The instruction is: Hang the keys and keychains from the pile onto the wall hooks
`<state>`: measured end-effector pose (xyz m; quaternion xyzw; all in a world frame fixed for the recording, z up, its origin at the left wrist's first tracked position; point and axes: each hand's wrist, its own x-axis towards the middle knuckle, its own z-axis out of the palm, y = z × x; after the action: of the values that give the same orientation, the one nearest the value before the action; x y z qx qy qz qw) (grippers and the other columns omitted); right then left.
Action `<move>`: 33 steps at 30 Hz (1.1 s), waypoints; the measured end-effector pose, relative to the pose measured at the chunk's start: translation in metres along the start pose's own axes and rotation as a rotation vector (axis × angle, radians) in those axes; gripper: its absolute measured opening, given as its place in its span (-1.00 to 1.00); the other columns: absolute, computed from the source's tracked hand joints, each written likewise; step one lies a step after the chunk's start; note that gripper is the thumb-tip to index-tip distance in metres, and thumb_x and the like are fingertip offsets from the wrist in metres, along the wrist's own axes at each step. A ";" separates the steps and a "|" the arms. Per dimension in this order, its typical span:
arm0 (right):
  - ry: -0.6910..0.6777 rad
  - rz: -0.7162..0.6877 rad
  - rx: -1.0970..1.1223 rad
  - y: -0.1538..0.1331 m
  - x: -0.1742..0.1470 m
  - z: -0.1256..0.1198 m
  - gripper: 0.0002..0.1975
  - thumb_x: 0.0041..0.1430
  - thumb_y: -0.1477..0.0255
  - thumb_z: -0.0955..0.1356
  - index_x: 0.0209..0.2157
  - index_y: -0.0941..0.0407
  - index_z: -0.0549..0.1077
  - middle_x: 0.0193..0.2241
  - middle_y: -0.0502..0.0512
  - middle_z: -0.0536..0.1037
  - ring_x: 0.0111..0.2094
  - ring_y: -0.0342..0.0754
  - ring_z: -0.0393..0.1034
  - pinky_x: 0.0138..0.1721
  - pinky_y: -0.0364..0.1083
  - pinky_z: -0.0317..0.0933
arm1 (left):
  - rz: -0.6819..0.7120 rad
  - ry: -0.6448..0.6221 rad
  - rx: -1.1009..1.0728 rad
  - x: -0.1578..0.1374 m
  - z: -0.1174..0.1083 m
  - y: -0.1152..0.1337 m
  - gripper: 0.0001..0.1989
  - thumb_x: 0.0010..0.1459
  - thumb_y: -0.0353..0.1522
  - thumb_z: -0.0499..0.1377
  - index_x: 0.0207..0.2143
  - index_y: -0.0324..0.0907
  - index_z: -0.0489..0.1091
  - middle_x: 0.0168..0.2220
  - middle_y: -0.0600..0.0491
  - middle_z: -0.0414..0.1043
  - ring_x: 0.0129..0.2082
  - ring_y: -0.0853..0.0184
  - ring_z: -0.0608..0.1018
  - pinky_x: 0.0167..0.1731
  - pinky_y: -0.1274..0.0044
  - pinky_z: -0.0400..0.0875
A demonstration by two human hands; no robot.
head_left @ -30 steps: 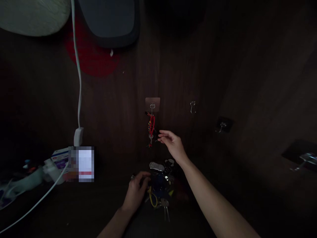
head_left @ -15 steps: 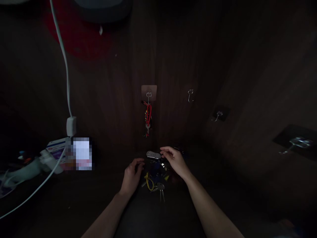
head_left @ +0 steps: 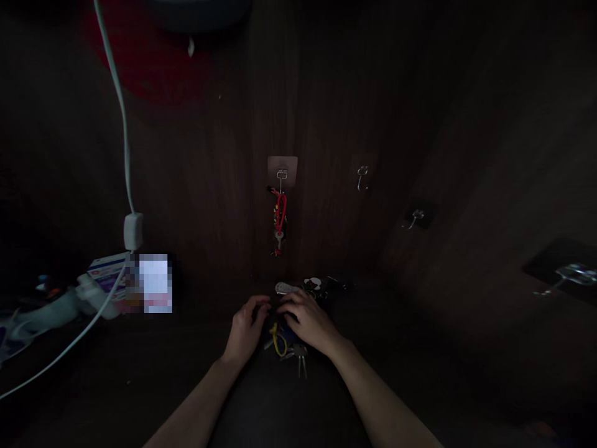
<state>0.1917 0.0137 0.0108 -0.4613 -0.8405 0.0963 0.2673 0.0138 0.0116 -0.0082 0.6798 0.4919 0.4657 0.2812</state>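
A cluster of keys lies on the dark surface in front of me. Its silver keys [head_left: 300,353] point towards me, beside a yellow cord loop [head_left: 279,340]. To the left of the cluster, my left hand [head_left: 246,323] is open and empty, fingers curved and thumb apart. Over the keys reaches my right hand [head_left: 308,318], its fingers apart; it covers part of the cluster, and whether it touches them I cannot tell. Just beyond its fingertips shows a silver-edged key fob [head_left: 286,288]. A black-and-white item [head_left: 313,284] lies behind the hand, too dark to name.
Keys on a red cord [head_left: 280,214] hang from an adhesive wall hook [head_left: 282,173]. Further right are a bare hook [head_left: 362,178], a second hook [head_left: 414,218] and a third [head_left: 573,274]. At left, a white cable [head_left: 122,112] runs past a box [head_left: 108,270].
My right hand has moved left and down over the keys, uncovering the black-and-white item behind it. My left hand stays almost in place. The view has shifted slightly.
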 end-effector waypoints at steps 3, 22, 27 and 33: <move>-0.020 0.002 -0.048 -0.003 0.001 -0.001 -0.80 0.08 0.54 0.32 -0.31 -0.01 0.53 -0.13 0.06 0.46 -0.01 0.05 0.23 0.00 0.08 0.10 | 0.004 -0.031 0.021 0.000 0.001 0.002 -0.80 0.17 -0.32 0.02 -0.22 -0.11 0.40 -0.30 0.09 0.54 -0.30 0.33 0.57 -0.25 0.52 0.41; 0.158 0.255 0.819 -0.006 0.009 -0.003 -0.73 0.16 0.15 0.23 -0.37 0.07 0.30 -0.62 -0.07 0.41 -0.55 -0.12 0.34 -0.49 -0.14 0.19 | 0.070 -0.270 -0.014 -0.002 -0.001 0.018 -0.70 0.23 -0.29 -0.04 -0.21 -0.11 0.47 -0.34 0.09 0.53 -0.36 0.35 0.51 -0.31 0.59 0.36; 0.219 0.360 0.973 -0.012 0.011 -0.006 -0.65 0.04 0.07 0.30 -0.40 0.08 0.32 -0.63 -0.05 0.44 -0.59 -0.10 0.37 -0.56 -0.14 0.21 | 0.136 -0.266 -0.015 -0.003 -0.002 0.020 -0.77 0.17 -0.28 0.06 -0.22 -0.16 0.44 -0.28 0.04 0.53 -0.27 0.31 0.51 -0.20 0.54 0.34; 0.276 0.386 1.032 -0.011 0.012 -0.007 -0.69 -0.01 0.14 0.36 -0.39 0.11 0.39 -0.62 -0.03 0.46 -0.56 -0.14 0.34 -0.59 -0.19 0.15 | 0.075 -0.208 -0.046 -0.005 0.002 0.016 -0.85 0.07 -0.35 0.14 -0.28 -0.16 0.43 -0.38 0.08 0.48 -0.34 0.33 0.49 -0.24 0.53 0.33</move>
<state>0.1824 0.0172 0.0256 -0.4245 -0.5421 0.4805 0.5432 0.0213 0.0017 0.0028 0.7358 0.4233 0.4140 0.3287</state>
